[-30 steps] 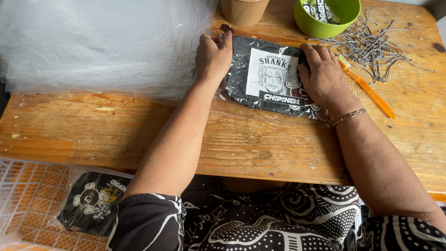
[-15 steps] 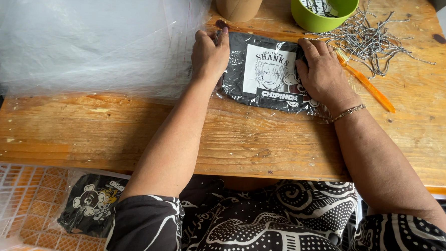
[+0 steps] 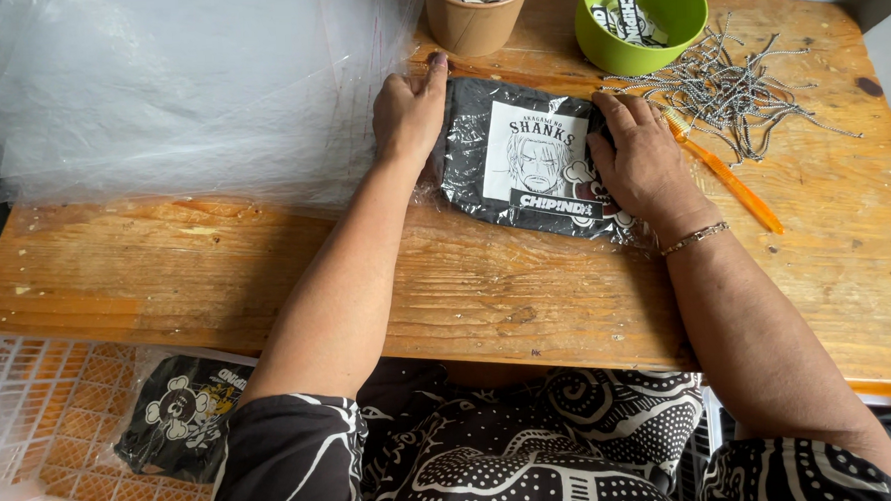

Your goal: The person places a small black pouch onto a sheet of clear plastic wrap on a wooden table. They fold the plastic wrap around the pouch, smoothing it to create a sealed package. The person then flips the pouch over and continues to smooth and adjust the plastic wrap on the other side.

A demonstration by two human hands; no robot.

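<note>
A folded black garment with a white printed picture, wrapped in a clear plastic bag (image 3: 532, 167), lies flat on the wooden table (image 3: 468, 300). My left hand (image 3: 409, 112) presses on the bag's left edge, fingers pointing away from me. My right hand (image 3: 642, 162), with a thin bracelet at the wrist, rests palm down on its right side. Both hands touch the package, one at each end.
A stack of clear plastic bags (image 3: 178, 92) covers the table's left part. A brown paper cup (image 3: 477, 14) and a green bowl (image 3: 646, 21) of tags stand at the back. Loose ball chains (image 3: 729, 88) and an orange pen (image 3: 728, 178) lie right. A bagged black garment (image 3: 177, 412) sits in an orange crate below left.
Both hands stay on the bagged garment with barely any shift. The view has tilted slightly, so the table sits a bit higher in the picture.
</note>
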